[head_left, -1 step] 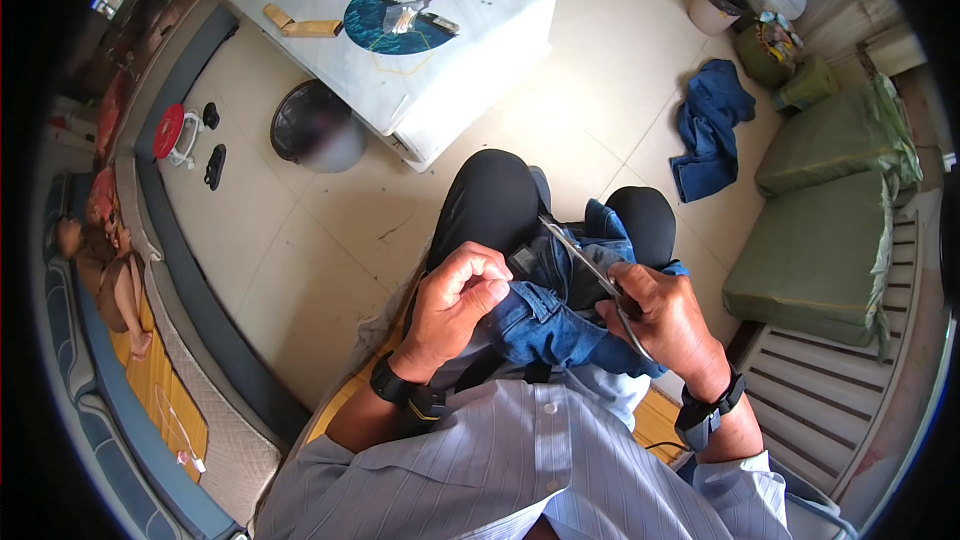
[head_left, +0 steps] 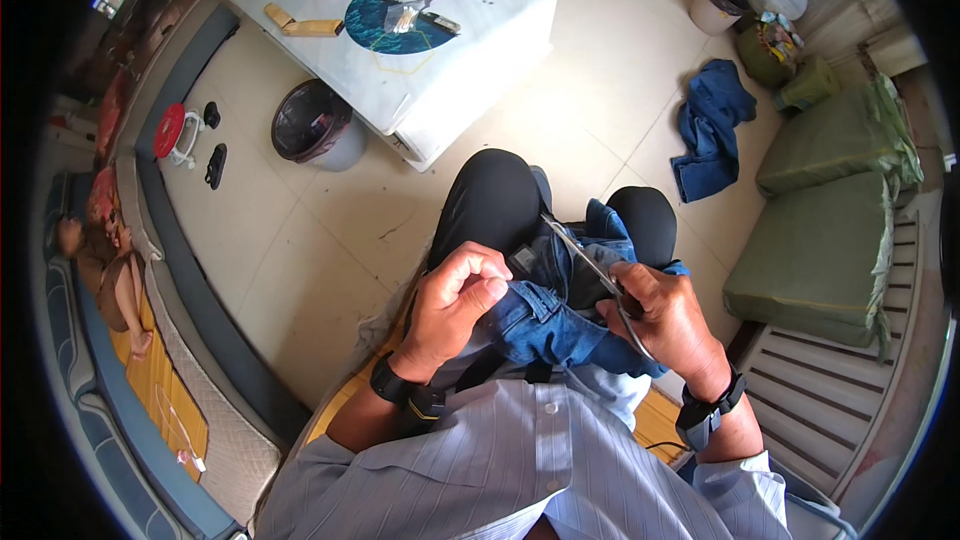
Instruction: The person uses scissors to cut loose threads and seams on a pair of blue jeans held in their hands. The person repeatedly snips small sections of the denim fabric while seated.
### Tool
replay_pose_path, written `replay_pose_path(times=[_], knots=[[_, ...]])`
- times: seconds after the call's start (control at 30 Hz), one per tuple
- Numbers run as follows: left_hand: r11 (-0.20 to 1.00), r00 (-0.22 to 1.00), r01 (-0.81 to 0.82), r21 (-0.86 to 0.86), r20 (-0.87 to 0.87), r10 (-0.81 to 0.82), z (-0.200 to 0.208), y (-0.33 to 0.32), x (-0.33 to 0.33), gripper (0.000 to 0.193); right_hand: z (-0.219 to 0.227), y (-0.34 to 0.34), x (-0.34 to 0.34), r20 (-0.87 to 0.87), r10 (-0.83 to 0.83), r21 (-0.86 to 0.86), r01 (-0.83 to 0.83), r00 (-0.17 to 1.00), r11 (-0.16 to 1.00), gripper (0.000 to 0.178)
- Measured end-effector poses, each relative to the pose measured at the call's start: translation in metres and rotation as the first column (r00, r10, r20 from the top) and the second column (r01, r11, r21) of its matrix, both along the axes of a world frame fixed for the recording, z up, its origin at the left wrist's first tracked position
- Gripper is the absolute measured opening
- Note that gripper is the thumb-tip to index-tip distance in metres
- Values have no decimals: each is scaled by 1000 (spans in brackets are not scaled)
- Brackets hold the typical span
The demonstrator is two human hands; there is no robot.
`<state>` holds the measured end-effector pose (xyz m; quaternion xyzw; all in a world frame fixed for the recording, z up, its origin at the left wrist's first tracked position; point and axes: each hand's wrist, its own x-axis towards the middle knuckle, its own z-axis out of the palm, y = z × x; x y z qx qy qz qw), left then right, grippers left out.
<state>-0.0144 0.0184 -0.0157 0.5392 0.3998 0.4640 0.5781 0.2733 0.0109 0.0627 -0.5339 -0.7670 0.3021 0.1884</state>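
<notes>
Across my lap, over black trousers, lies a bunched pair of blue jeans point(head_left: 535, 325), its waistband with belt loops facing me. My left hand point(head_left: 450, 300) is closed at the left end of the waistband, thumb and forefinger pinched together. Whatever lies in that pinch is too small or hidden to make out. In my right hand point(head_left: 655, 315) is a pair of metal scissors point(head_left: 583, 253), its long blades pointing up and left over the jeans. The blade tips are close to my left knee. My right fingers wrap the handles and partly hide them.
A white patterned table point(head_left: 480, 70) stands ahead, with a lined bin point(head_left: 335, 135) beside it. More jeans point(head_left: 712, 125) lie on the floor to the right, near green covered cushions point(head_left: 810, 255). On the left sofa point(head_left: 225, 380), a person point(head_left: 115, 275) reclines.
</notes>
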Motion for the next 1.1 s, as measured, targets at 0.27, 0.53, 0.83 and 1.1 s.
replay_pose_path(times=[0.27, 0.53, 0.83, 1.1], knots=[[987, 952, -63, -150, 287, 104, -12, 4, -12, 14, -8, -3, 4, -48, -15, -39, 13, 999, 999, 34], [874, 982, 172, -454, 154, -113, 2, -13, -26, 13, 1, -10, 1, -25, 82, 47, -81, 996, 996, 36], [933, 978, 147, -329, 190, -87, 2, -11, -2, 11, 25, -17, -11, 265, 183, 215, -243, 947, 946, 35], [917, 966, 139, -374, 257, -41, 7, -12, 10, 8, 20, -23, -7, 344, 122, 316, -237, 931, 918, 29]])
